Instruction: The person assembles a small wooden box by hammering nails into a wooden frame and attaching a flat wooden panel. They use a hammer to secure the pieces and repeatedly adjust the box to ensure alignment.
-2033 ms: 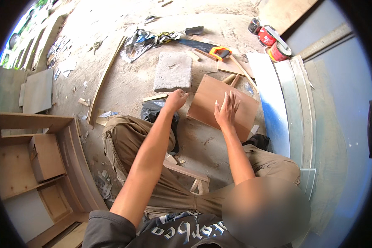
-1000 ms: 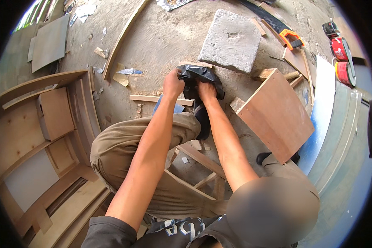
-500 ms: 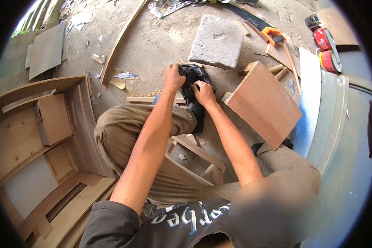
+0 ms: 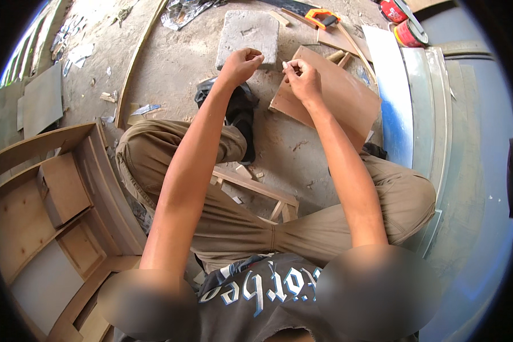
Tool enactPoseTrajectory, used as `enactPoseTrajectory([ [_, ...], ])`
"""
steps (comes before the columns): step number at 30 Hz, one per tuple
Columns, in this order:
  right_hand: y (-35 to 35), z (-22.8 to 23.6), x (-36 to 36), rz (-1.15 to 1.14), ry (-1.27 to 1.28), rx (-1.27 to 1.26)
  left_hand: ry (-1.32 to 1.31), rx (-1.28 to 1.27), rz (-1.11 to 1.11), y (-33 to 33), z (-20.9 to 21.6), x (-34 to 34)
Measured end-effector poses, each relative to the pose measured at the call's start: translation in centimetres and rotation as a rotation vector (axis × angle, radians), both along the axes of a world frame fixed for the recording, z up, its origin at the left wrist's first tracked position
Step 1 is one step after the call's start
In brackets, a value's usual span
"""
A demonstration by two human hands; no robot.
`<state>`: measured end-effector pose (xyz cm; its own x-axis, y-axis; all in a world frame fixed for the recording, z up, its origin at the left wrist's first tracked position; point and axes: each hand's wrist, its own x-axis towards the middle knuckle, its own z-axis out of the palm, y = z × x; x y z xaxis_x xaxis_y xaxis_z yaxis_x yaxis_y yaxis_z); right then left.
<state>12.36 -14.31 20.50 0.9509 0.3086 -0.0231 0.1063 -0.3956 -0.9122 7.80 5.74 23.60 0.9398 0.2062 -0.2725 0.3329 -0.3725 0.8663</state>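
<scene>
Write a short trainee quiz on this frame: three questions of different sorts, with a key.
1. Multiple choice: which colours show on the saw handle? A) white and blue B) orange and black C) green and grey
2. True or false: the wooden cabinet is on the person's left.
3. Which hand partly overlaps the grey block in the picture?

Key: 1. B. 2. True. 3. The left hand.

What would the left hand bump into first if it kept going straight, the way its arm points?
Probably the grey block, which lies just beyond the left hand in that line. The hand may be higher up, though, and pass over it; depth is unclear here.
</scene>
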Motion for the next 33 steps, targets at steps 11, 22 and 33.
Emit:
enactPoseTrajectory([
  [11,-3.4,0.6,-4.7,-0.032,0.019,0.227,-0.081,-0.371,0.023,-6.8,-1.1,-2.9],
  [22,-7.0,-0.6,-5.6,-0.228,0.078,0.304,-0.078,-0.530,-0.025,-12.3,-2.3,-0.6],
  [33,-6.4,5.1,-3.7,-0.066,0.009,0.265,-0.079,-0.424,0.072,-10.6,4.5,0.7],
])
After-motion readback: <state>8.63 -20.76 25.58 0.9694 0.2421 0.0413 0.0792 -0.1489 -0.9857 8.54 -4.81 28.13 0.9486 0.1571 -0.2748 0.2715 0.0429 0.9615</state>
